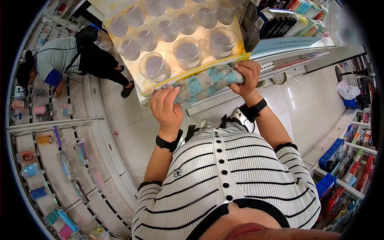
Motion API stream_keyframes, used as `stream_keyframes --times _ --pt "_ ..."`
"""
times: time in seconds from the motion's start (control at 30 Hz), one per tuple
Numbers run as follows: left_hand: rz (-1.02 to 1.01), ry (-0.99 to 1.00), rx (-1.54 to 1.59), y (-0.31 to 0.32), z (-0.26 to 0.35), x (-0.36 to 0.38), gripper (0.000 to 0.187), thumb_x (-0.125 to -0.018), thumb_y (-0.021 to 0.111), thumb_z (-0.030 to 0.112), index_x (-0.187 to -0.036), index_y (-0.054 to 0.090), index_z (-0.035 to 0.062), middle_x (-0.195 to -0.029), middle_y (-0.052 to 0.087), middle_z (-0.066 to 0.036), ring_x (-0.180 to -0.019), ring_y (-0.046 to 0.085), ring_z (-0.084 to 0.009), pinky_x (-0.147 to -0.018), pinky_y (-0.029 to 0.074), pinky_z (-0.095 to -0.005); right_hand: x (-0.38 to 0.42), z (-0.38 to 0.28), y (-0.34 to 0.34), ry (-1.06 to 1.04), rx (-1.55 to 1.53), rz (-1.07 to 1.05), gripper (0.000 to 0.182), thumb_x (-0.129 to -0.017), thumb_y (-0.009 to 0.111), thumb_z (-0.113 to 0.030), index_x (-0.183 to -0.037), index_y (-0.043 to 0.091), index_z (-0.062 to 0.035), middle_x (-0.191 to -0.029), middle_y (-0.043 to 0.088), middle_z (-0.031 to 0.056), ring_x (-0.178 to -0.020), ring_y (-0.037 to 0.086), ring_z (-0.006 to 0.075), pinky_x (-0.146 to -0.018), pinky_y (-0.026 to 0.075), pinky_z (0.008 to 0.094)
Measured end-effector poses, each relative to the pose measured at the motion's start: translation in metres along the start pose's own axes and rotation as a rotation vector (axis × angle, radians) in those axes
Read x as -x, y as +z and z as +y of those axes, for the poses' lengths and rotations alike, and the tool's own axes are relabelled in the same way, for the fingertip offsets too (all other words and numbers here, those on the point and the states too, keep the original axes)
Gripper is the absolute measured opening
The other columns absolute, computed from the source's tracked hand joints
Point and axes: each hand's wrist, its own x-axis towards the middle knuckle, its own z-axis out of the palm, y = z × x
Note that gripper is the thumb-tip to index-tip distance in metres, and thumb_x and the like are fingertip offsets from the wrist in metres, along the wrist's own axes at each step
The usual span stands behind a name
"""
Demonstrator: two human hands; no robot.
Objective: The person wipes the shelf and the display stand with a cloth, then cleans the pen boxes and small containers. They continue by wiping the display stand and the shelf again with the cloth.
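Observation:
A rolled or folded blue and grey checked cloth (206, 84) lies along the yellow-edged front of a lit shelf (192, 71). My left hand (166, 108) has its fingers wrapped over the cloth's left end, and my right hand (247, 78) grips its right end. The cloth touches the shelf's front edge. Just behind it, clear round cups (187, 54) stand in several rows on the pale shelf.
At the left, another person (60, 60) bends over display racks (48, 160). A black divider with boxed goods (280, 25) adjoins the cups. Blue bins (331, 154) and packaged goods line the right side. Tiled floor (290, 96) shows beneath the shelf.

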Motion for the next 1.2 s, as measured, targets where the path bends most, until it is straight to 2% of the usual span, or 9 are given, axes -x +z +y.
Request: stream_keyframes --times 0.27,0.33,0.4,0.47,0.5,0.57,0.77,0.83,1.2 --pt "-0.015 -0.004 0.002 -0.0007 0.0019 -0.0028 0.050 -0.064 0.054 -0.008 -0.110 0.068 0.0078 -0.109 0.065 -0.010 -0.105 0.058 -0.0316 -0.100 0.041 -0.0445 -0.0002 -0.0002 0.0003 -0.002 0.004 0.003 0.045 -0.072 0.076 -0.041 -0.105 0.065 -0.0114 -0.104 0.065 0.0064 -0.095 0.060 0.0262 -0.088 0.042 0.0397" --pt "0.029 -0.009 0.002 0.0001 0.0045 -0.0056 0.051 -0.064 0.057 -0.012 -0.107 0.070 0.0110 -0.105 0.066 -0.004 -0.101 0.060 -0.0264 -0.096 0.042 -0.0397 -0.0006 -0.0006 0.0003 -0.004 0.000 0.005 0.045 -0.072 0.075 -0.041 -0.105 0.065 -0.0112 -0.104 0.065 0.0064 -0.094 0.060 0.0261 -0.088 0.042 0.0395" --pt "0.028 -0.011 0.001 0.0000 0.0043 -0.0051 0.051 -0.064 0.056 -0.013 -0.107 0.070 0.0110 -0.105 0.066 -0.005 -0.101 0.060 -0.0264 -0.096 0.042 -0.0397 -0.0018 -0.0005 0.0001 -0.006 -0.002 0.007 0.045 -0.073 0.075 -0.040 -0.105 0.065 -0.0111 -0.104 0.065 0.0065 -0.094 0.060 0.0261 -0.088 0.042 0.0394" --pt "0.026 -0.014 0.000 0.0000 0.0043 -0.0050 0.051 -0.063 0.056 -0.013 -0.107 0.070 0.0110 -0.105 0.066 -0.005 -0.101 0.060 -0.0264 -0.096 0.041 -0.0396 -0.0032 0.0002 -0.0007 -0.055 0.042 -0.005 0.045 -0.081 0.070 -0.046 -0.105 0.062 -0.0079 -0.099 0.063 0.0095 -0.091 0.058 0.0271 -0.084 0.043 0.0383" --pt "0.027 -0.014 -0.001 0.0000 0.0043 -0.0051 0.052 -0.063 0.056 -0.013 -0.107 0.070 0.0110 -0.105 0.066 -0.005 -0.101 0.060 -0.0264 -0.096 0.041 -0.0396 -0.0028 -0.0002 -0.0005 -0.055 0.042 -0.005 0.045 -0.081 0.070 -0.046 -0.105 0.062 -0.0079 -0.099 0.063 0.0095 -0.091 0.058 0.0271 -0.084 0.043 0.0383" --pt "0.027 -0.014 -0.002 -0.0001 0.0042 -0.0048 0.052 -0.063 0.056 -0.013 -0.107 0.070 0.0110 -0.105 0.066 -0.005 -0.101 0.060 -0.0264 -0.096 0.041 -0.0395 -0.0017 -0.0012 0.0000 -0.009 0.006 0.006 0.044 -0.073 0.075 -0.040 -0.105 0.065 -0.0113 -0.103 0.065 0.0061 -0.094 0.060 0.0257 -0.088 0.042 0.0394" --pt "0.019 -0.029 -0.016 -0.0007 0.0038 -0.0037 0.053 -0.062 0.056 -0.014 -0.106 0.070 0.0112 -0.105 0.066 -0.005 -0.102 0.060 -0.0266 -0.096 0.041 -0.0398 -0.0015 -0.0005 0.0006 -0.015 0.015 0.007 0.043 -0.073 0.075 -0.040 -0.104 0.065 -0.0118 -0.103 0.065 0.0054 -0.095 0.060 0.0249 -0.088 0.043 0.0395" --pt "-0.026 -0.017 -0.013 -0.0013 0.0015 -0.0012 0.048 -0.065 0.055 -0.008 -0.109 0.068 0.0081 -0.109 0.065 -0.010 -0.106 0.057 -0.0316 -0.100 0.041 -0.0445 -0.0017 -0.0008 0.0007 -0.016 0.017 0.007 0.043 -0.073 0.074 -0.040 -0.104 0.064 -0.0120 -0.103 0.065 0.0053 -0.094 0.060 0.0247 -0.088 0.043 0.0394" --pt "-0.013 0.001 0.000 -0.0009 0.0008 -0.0017 0.051 -0.064 0.053 -0.009 -0.109 0.068 0.0071 -0.108 0.065 -0.010 -0.105 0.058 -0.0313 -0.099 0.042 -0.0446 0.0001 0.0003 0.0015 -0.018 0.022 0.002 0.046 -0.071 0.075 -0.039 -0.106 0.064 -0.0120 -0.103 0.065 0.0053 -0.094 0.060 0.0248 -0.088 0.042 0.0398"
